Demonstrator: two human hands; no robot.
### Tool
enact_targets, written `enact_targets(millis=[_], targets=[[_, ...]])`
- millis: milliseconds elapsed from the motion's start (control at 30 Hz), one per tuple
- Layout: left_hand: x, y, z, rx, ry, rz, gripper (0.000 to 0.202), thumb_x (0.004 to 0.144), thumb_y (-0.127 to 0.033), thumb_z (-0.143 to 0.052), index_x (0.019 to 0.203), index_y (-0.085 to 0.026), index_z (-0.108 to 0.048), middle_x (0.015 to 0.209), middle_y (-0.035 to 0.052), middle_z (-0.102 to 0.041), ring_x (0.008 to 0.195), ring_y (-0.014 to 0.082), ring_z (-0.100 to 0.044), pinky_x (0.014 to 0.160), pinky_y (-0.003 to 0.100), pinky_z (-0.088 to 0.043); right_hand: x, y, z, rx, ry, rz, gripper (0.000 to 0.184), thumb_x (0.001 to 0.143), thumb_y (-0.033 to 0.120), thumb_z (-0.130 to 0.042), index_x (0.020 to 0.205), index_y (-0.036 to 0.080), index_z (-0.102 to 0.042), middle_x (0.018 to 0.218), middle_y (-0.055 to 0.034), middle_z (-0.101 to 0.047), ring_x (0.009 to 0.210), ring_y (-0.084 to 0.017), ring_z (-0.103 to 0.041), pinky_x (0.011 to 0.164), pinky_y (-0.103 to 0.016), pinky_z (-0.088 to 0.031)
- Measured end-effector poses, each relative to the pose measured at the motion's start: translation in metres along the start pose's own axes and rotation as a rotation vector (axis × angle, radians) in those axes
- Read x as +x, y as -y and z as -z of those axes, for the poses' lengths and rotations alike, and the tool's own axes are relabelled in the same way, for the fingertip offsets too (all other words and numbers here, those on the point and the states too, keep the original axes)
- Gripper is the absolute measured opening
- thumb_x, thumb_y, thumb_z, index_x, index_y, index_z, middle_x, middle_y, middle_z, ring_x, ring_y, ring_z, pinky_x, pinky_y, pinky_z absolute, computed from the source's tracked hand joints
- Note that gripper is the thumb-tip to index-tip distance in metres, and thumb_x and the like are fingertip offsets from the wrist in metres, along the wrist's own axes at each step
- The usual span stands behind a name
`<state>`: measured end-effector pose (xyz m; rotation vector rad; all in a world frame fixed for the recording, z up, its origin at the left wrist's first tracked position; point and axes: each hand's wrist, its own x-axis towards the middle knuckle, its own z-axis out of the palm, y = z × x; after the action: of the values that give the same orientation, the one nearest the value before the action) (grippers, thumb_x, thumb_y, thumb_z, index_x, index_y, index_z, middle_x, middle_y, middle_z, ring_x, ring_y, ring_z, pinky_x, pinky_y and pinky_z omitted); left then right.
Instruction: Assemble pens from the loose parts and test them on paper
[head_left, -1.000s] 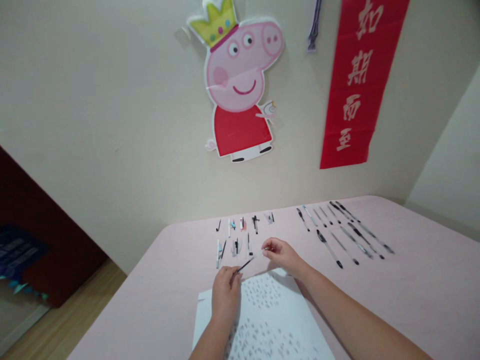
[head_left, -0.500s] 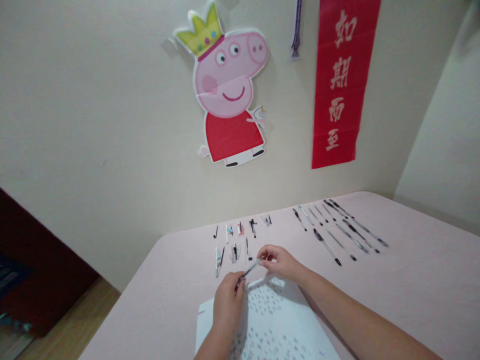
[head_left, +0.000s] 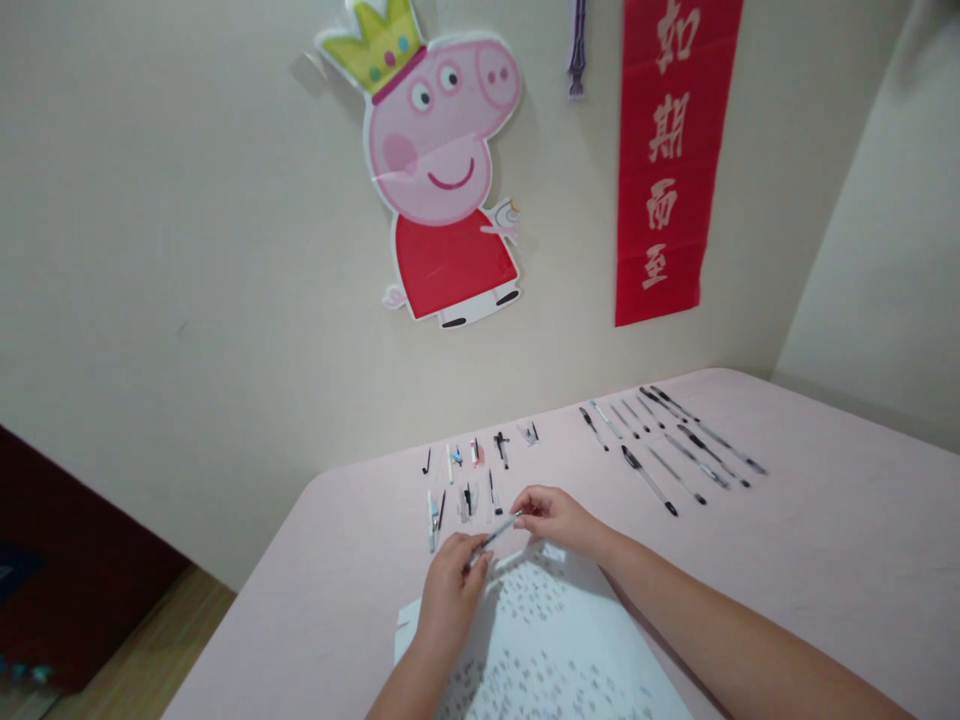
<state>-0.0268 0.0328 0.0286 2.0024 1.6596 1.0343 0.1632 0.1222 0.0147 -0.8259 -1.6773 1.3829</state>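
A slim, pale pen [head_left: 500,530] is held aslant between two hands, just above the far edge of a written sheet, its lower end toward the left. The lower end is enclosed by the grip of the left hand [head_left: 454,575], pinched between thumb and fingers. The upper end is taken by the fingertips of the right hand [head_left: 555,518], whose grip is likewise narrow. Whether the pen is whole cannot be told at this size.

Beneath the hands, a white sheet [head_left: 540,610] covered with small dark marks is laid on the pink surface [head_left: 322,590], its near part cut off by the lower edge of the view. Beyond the left hand, small pen parts are set out in two rough rows; among them a pale blue barrel [head_left: 432,520], a black piece [head_left: 501,450] and a pinkish piece [head_left: 476,453] can be made out. To the right, well apart from these, further pens are lined up in two slanting rows, a black-capped pen [head_left: 649,481] being placed at the left end of the nearer one.

On the wall [head_left: 187,200] behind, a crowned pig cutout [head_left: 454,265] and a red banner [head_left: 667,160] are displayed, with a purple cord [head_left: 576,60] hung between them.
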Motion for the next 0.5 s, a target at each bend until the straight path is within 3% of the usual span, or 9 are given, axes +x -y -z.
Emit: enact_targets(millis=[167, 333, 500], targets=[[-0.003, 0.008, -0.001, 0.005, -0.053, -0.068, 0.030, 0.088, -0.027, -0.044, 0.099, -0.016, -0.069, 0.088, 0.0103, -0.067, 0.084, 0.0223, -0.063, 0.077, 0.036, -0.050, 0.000, -0.006, -0.002, 0.035, 0.011, -0.042, 0.025, 0.065, 0.034, -0.072, 0.076, 0.015, -0.061, 0.062, 0.0031, -0.054, 0.055, -0.010, -0.047, 0.052, -0.022, -0.038], [-0.007, 0.013, -0.002, 0.060, -0.056, -0.076, 0.026, 0.086, -0.023, -0.047, 0.096, -0.016, -0.070, 0.087, 0.0099, -0.068, 0.083, 0.0231, -0.063, 0.076, 0.037, -0.050, -0.001, -0.012, -0.005, 0.011, 0.030, -0.080, 0.020, 0.066, 0.031, -0.072, 0.075, 0.016, -0.061, 0.060, 0.0033, -0.055, 0.053, -0.009, -0.048, 0.052, -0.022, -0.038], [-0.010, 0.014, -0.002, 0.067, -0.074, -0.071, 0.023, 0.085, -0.023, -0.050, 0.095, -0.018, -0.070, 0.086, 0.0089, -0.068, 0.083, 0.0231, -0.063, 0.075, 0.036, -0.051, -0.003, -0.015, -0.007, -0.063, 0.052, -0.026, 0.021, 0.072, 0.035, -0.066, 0.069, 0.015, -0.060, 0.060, 0.0002, -0.058, 0.056, -0.011, -0.050, 0.055, -0.024, -0.038]])
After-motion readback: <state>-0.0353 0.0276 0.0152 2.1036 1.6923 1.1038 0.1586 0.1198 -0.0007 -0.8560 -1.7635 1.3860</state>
